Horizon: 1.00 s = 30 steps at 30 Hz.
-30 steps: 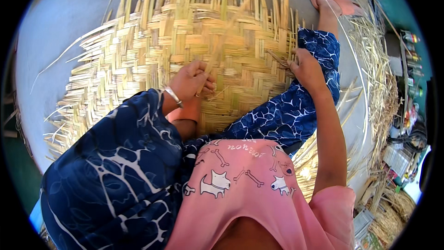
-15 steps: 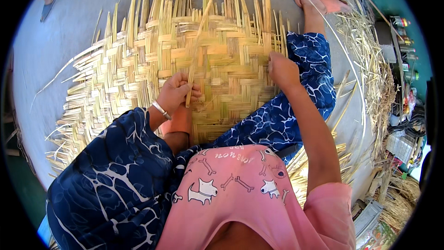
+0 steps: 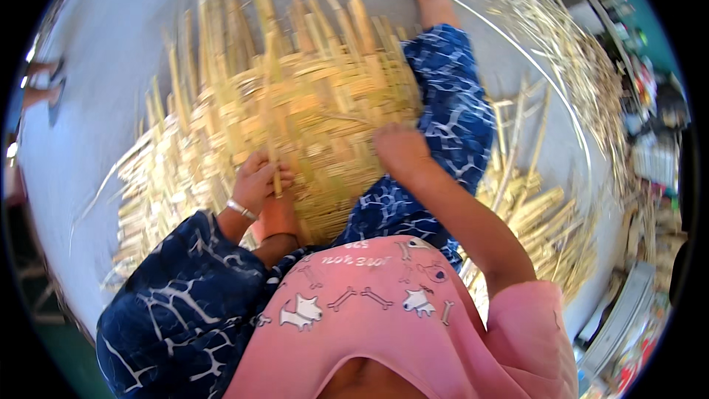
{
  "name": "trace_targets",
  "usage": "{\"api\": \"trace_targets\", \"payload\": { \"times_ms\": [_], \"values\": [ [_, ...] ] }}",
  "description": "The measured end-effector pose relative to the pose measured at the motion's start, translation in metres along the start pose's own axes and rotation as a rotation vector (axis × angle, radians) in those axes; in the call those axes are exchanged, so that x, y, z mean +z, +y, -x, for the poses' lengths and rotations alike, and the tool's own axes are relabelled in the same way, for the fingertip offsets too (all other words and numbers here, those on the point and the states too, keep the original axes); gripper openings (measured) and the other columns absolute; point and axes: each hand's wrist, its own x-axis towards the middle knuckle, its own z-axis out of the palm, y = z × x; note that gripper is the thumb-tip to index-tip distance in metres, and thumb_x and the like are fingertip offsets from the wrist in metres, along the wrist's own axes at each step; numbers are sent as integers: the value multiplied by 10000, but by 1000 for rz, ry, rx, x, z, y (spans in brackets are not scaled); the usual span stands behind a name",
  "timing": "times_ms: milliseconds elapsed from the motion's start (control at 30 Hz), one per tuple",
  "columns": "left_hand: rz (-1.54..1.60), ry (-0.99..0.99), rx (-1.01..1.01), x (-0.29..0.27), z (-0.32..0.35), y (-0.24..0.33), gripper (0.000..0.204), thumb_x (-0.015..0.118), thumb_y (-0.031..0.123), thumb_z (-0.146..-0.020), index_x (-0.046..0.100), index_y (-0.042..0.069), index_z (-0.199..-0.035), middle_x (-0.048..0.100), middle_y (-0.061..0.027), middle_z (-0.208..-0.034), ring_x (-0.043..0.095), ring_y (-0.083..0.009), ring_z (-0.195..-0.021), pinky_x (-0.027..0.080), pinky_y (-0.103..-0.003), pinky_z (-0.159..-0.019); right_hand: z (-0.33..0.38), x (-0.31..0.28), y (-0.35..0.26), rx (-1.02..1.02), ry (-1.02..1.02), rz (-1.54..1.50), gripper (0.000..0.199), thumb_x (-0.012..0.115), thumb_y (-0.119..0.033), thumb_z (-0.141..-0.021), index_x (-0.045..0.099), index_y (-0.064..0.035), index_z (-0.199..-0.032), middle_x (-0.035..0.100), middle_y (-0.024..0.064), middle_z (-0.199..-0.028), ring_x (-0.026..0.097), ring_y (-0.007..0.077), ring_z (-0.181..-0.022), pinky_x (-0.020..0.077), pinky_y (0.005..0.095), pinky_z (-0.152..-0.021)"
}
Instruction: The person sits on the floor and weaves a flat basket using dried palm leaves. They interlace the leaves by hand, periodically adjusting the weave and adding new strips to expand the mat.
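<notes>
A half-woven mat (image 3: 317, 144) of flat yellow-green reed strips spreads over the floor in front of me, with loose strip ends standing out along its far and left edges. My left hand (image 3: 257, 183) pinches the near end of a long reed strip (image 3: 271, 114), which lies lengthwise over the weave. A bracelet circles that wrist. Over the right part of the mat, beside my patterned trouser leg, my right hand (image 3: 401, 149) is closed. A thin strip leads toward its fingers, but motion blur hides what they grip. An orange-pink slipper (image 3: 277, 218) presses on the mat's near edge.
A bundle of cut strips (image 3: 543, 222) lies right of my leg. Farther right are a long heap of straw (image 3: 554, 44), a grey metal piece (image 3: 620, 318) and assorted clutter. Another person's feet (image 3: 44, 89) show at the far left. Grey floor (image 3: 111, 66) surrounds the mat.
The whole view has turned, shifting the mat leftward in it. My right hand has come nearer along the mat's right part. My left hand keeps its pinch on the strip.
</notes>
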Motion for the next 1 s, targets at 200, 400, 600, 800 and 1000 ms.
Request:
{"api": "trace_targets", "payload": {
  "times_ms": [200,400,600,800,1000],
  "values": [
    [-4,-57,13,0,-6,-7,154,504,94,-909,511,57,-1059,623,-111,-931,651,-198,-789,561,-322,-679,27,-24,-30,-182,233,-270,186,559,-138,-737,636,-83,-897,623,87,-914,596,246,-883,472,365,-750],
    [-32,-7,5,2,-2,-7,127,482,75,-911,495,54,-1036,631,-116,-915,651,-201,-759,556,-310,-653,77,-70,-2,-25,640,-373,262,594,-126,-767,606,-74,-1024,575,113,-1144,534,266,-1073,417,369,-911],
    [-222,-11,20,14,3,-5,118,483,76,-907,497,42,-1019,634,-114,-896,637,-178,-717,543,-287,-630,124,10,71,584,575,-624,310,605,-169,-803,562,-51,-1087,560,124,-1176,488,304,-1139,381,418,-953],
    [-188,57,15,18,13,-2,109,469,65,-911,513,34,-1006,634,-107,-864,632,-168,-697,538,-275,-611,164,65,67,357,427,-166,347,592,-186,-812,552,-68,-1135,544,126,-1217,501,296,-1129,383,426,-948],
    [-152,7,5,11,25,-1,117,462,55,-908,512,32,-1011,633,-106,-862,634,-171,-702,540,-282,-610,117,49,137,731,617,-261,373,619,-262,-820,541,-64,-1127,576,123,-1110,537,311,-1043,447,421,-861]
  ]
}}
